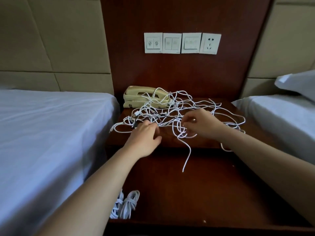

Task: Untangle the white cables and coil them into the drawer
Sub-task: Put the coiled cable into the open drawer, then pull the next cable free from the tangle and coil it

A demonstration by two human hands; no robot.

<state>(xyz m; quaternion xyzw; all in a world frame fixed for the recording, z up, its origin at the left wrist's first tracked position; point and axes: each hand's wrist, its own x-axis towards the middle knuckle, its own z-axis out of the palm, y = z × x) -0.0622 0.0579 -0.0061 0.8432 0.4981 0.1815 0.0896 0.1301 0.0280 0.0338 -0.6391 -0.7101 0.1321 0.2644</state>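
Note:
A tangle of white cables (185, 106) sprawls over the dark wooden nightstand top (252, 133), partly draped on a beige telephone (136, 97). My left hand (144, 138) rests on the left side of the tangle, its fingers curled onto strands near a dark plug. My right hand (199, 124) pinches a white strand at a knot near the front edge. One loose cable end (187, 155) hangs down over the open drawer (196, 193). Two coiled white cables (127, 204) lie in the drawer's front left corner.
Beds with white sheets flank the nightstand, one at the left (51, 133) and one at the right (281, 120), the latter with a pillow (298, 84). Wall switches and a socket (182, 43) sit on the wooden panel above.

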